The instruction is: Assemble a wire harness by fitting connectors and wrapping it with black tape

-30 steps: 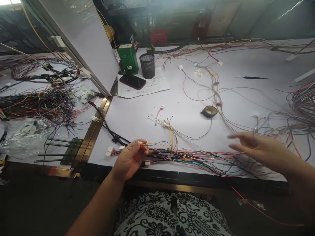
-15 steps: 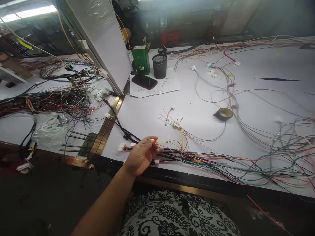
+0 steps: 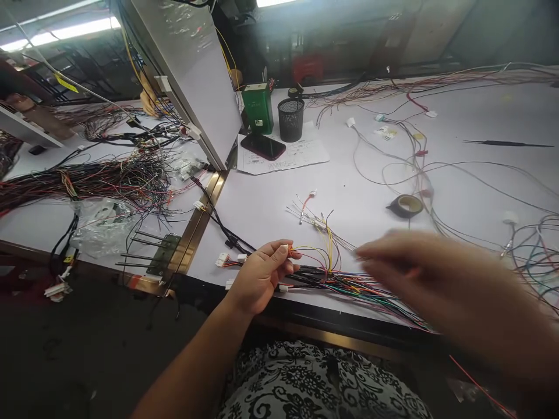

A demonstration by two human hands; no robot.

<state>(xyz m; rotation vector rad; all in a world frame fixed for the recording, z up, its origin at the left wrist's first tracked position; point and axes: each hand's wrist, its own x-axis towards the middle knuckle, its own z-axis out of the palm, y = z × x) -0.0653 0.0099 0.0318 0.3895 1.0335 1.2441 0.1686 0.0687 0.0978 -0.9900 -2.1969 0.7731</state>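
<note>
- The left hand (image 3: pixel 262 276) is pinching 1 small white connector (image 3: pixel 285 248) between thumb and fingers, near the front edge of the bench (image 3: pixel 262 192).
- Thin red and yellow wires are running from that connector toward the wire bundle (image 3: pixel 349 284), which is lying along the front edge.
- The right hand (image 3: pixel 414 265) is hovering over the bundle's right part, blurred; whether its fingers are gripping anything, I cannot tell.
- Yellow wires (image 3: pixel 329 247) are rising from the bundle between the 2 hands.
- 1 white multi-pin plug (image 3: pixel 222 260) is lying just left of the left hand.
- A roll of dark tape (image 3: pixel 398 208) is resting behind the right hand.
- Farther back, a phone (image 3: pixel 263 146) is lying on a paper sheet (image 3: pixel 305 154), while a mesh cup (image 3: pixel 290 120) is standing beside a green box (image 3: pixel 257 109).
</note>
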